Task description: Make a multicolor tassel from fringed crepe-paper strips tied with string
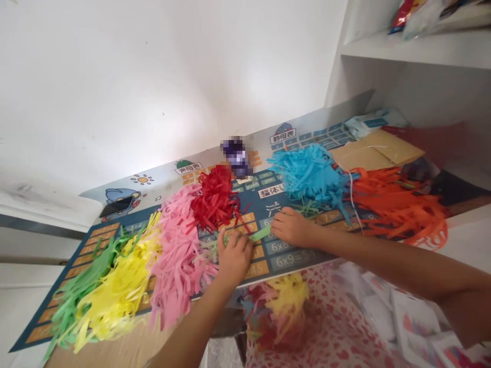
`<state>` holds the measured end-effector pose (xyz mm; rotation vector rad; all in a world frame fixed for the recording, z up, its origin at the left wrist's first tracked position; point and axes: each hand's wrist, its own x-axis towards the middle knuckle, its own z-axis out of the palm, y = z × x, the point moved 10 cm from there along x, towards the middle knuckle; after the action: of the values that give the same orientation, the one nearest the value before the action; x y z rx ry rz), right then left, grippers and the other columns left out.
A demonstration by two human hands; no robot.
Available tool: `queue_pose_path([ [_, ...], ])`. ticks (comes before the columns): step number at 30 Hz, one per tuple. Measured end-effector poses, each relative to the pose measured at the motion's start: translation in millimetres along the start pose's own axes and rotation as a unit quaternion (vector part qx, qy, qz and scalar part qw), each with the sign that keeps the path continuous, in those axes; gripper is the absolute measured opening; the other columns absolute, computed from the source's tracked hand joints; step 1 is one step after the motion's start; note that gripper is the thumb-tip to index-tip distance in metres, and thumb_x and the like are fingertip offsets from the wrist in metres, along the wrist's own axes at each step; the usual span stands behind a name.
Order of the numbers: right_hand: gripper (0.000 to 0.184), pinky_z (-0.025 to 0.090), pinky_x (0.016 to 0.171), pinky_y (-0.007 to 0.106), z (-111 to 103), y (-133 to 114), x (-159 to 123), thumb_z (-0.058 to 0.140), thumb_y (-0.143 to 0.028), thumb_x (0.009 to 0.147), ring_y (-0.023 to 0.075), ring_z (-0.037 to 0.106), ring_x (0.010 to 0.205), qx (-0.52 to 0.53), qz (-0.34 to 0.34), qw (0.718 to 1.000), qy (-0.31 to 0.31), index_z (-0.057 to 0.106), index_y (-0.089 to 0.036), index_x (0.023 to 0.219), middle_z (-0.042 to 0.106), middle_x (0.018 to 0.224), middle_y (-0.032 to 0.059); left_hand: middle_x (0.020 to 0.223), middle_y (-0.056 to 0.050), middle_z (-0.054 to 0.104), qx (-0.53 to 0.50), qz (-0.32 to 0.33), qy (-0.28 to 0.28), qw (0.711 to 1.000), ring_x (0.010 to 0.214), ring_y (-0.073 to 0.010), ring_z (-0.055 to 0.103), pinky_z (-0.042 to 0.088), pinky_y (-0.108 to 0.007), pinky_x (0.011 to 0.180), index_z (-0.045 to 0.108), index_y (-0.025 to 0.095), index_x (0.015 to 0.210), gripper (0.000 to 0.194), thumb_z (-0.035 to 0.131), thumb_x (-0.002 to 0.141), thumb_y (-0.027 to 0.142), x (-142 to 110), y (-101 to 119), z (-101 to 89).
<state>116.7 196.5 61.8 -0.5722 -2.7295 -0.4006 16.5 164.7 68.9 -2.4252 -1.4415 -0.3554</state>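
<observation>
A twisted light-green tissue-paper tassel stretches between my two hands, low over the printed desk mat. My left hand has its fingers closed on the tassel's left part, where pale green fringe shows beside the thumb. My right hand pinches the other end, and more green fringe spreads beyond its fingers. Just behind the left hand is a heap of red tissue strips. A blue fringed heap lies behind the right hand. The fingertips are partly hidden.
Pink, yellow and green fringes lie leftward; orange fringe and a brown envelope lie right. A dark phone rests near the wall. Mixed-colour fringe and plastic packets are below the desk edge.
</observation>
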Motion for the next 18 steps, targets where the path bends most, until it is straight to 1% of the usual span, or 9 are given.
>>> queue_pose_path([
  [3, 0.025, 0.025, 0.081, 0.036, 3.1, 19.6, -13.5, 0.044, -0.016, 0.098, 0.0177, 0.048, 0.085, 0.035, 0.04, 0.999, -0.002, 0.064, -0.019, 0.083, 0.066, 0.083, 0.0019, 0.089, -0.002, 0.073, -0.035, -0.027, -0.009, 0.999, 0.104, -0.0237, 0.061, 0.017, -0.057, 0.112, 0.07, 0.028, 0.091, 0.014, 0.057, 0.091, 0.022, -3.5, -8.2, 3.1],
  [6, 0.023, 0.024, 0.081, 0.036, 11.6, 38.9, -19.8, 0.051, -0.023, 0.096, 0.0181, 0.049, 0.086, 0.102, 0.09, 0.991, -0.015, 0.066, -0.02, 0.079, 0.068, 0.083, 0.0023, 0.088, -0.001, 0.074, -0.091, -0.076, -0.005, 0.993, 0.1, -0.0226, 0.061, 0.022, -0.055, 0.109, 0.071, 0.028, 0.086, 0.012, 0.06, 0.09, 0.025, -4.4, -25.4, 7.0],
  [9, 0.021, 0.024, 0.079, 0.034, 25.5, 54.5, -20.5, 0.059, -0.031, 0.093, 0.0188, 0.052, 0.086, 0.183, 0.144, 0.971, -0.048, 0.069, -0.019, 0.078, 0.068, 0.084, 0.0038, 0.087, -0.001, 0.073, -0.148, -0.131, -0.017, 0.98, 0.096, -0.0229, 0.061, 0.032, -0.05, 0.1, 0.072, 0.026, 0.08, 0.011, 0.064, 0.087, 0.029, -5.8, -43.3, 15.7],
  [11, 0.02, 0.024, 0.077, 0.033, 35.0, 62.0, -20.2, 0.06, -0.032, 0.091, 0.0188, 0.053, 0.086, 0.233, 0.176, 0.953, -0.08, 0.07, -0.02, 0.08, 0.068, 0.084, 0.0041, 0.087, -0.002, 0.073, -0.178, -0.159, -0.031, 0.971, 0.094, -0.0232, 0.061, 0.035, -0.047, 0.095, 0.072, 0.026, 0.079, 0.01, 0.065, 0.086, 0.029, -7.4, -50.5, 21.9],
  [14, 0.018, 0.025, 0.076, 0.031, 43.7, 68.8, -18.9, 0.061, -0.033, 0.09, 0.0187, 0.055, 0.087, 0.28, 0.205, 0.93, -0.12, 0.071, -0.021, 0.082, 0.068, 0.085, 0.0036, 0.088, -0.002, 0.072, -0.193, -0.181, -0.038, 0.963, 0.095, -0.0238, 0.06, 0.035, -0.046, 0.093, 0.071, 0.025, 0.079, 0.012, 0.063, 0.087, 0.029, -8.6, -54.3, 25.4],
  [18, 0.017, 0.027, 0.075, 0.029, 49.8, 74.7, -15.3, 0.063, -0.033, 0.086, 0.0185, 0.058, 0.087, 0.289, 0.237, 0.912, -0.171, 0.072, -0.021, 0.079, 0.07, 0.086, 0.003, 0.086, -0.002, 0.071, -0.181, -0.199, -0.058, 0.961, 0.094, -0.0239, 0.059, 0.034, -0.045, 0.092, 0.069, 0.024, 0.076, 0.015, 0.061, 0.087, 0.03, -6.0, -54.8, 28.0],
])
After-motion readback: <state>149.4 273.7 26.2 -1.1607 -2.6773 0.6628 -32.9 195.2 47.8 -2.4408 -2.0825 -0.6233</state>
